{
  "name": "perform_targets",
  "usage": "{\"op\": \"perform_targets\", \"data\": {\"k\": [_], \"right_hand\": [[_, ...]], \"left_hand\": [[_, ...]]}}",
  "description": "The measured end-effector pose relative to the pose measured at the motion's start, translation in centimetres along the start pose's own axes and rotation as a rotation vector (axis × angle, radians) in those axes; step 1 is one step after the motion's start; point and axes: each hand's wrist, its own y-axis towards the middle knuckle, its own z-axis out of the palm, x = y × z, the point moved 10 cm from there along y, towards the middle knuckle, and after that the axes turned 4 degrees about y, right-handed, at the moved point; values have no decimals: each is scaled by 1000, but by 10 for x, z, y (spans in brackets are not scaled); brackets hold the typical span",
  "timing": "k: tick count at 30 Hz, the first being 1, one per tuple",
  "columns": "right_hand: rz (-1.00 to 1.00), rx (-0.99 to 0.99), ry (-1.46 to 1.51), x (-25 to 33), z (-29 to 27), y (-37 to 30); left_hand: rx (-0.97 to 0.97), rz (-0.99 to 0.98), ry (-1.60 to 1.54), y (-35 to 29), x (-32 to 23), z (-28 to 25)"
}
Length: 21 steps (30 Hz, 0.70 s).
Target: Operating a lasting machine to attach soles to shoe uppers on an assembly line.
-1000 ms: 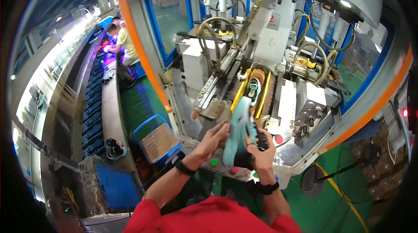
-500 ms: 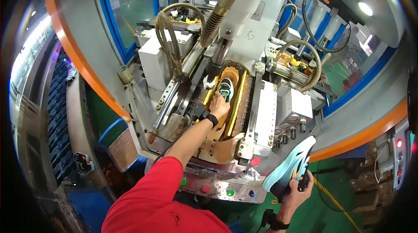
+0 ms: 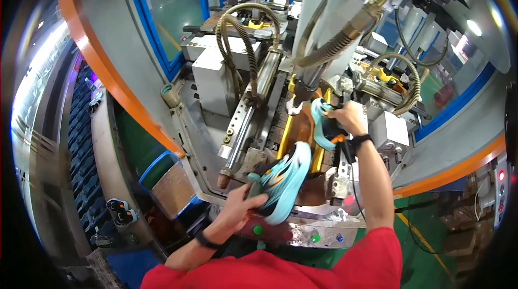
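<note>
My left hand [image 3: 245,206] is closed around the heel part of a light-blue running shoe [image 3: 288,181] with white and orange markings. That shoe is tilted over the front of the press, its toe end pointing away from me. Farther in, my right hand [image 3: 349,117] grips a second light-blue shoe [image 3: 322,127] with a black and orange part near its lower end. It hangs above the right side of the press bed, which has brown pads [image 3: 305,127] and yellow strips [image 3: 286,137]. My right palm is turned away, and the fingers are partly hidden by the shoe.
A metal ram with a ribbed hose [image 3: 337,46] comes down just behind the right-hand shoe. Steel rods [image 3: 243,143] and a white block [image 3: 216,81] flank the bed. Coloured buttons [image 3: 315,238] line the front panel. Left, a conveyor [image 3: 116,143] carries a shoe [image 3: 121,212].
My left hand has lifted a shoe out of the bed and drawn it toward me. My right hand has carried its shoe from the lower right to above the bed.
</note>
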Motion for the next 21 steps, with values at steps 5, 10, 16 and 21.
{"op": "perform_targets", "data": {"k": [5,10,16,21], "right_hand": [[-15,-205,-128,15,105,31],[-39,-256,-131,19,133,23],[-641,-272,140,95,98,-150],[-869,-43,431,77,171,-322]], "left_hand": [[-318,190,20,-129,-9,-98],[-681,434,-178,-223,7,-143],[-1081,442,-175,-272,73,-162],[-858,384,-302,-247,84,-140]]}}
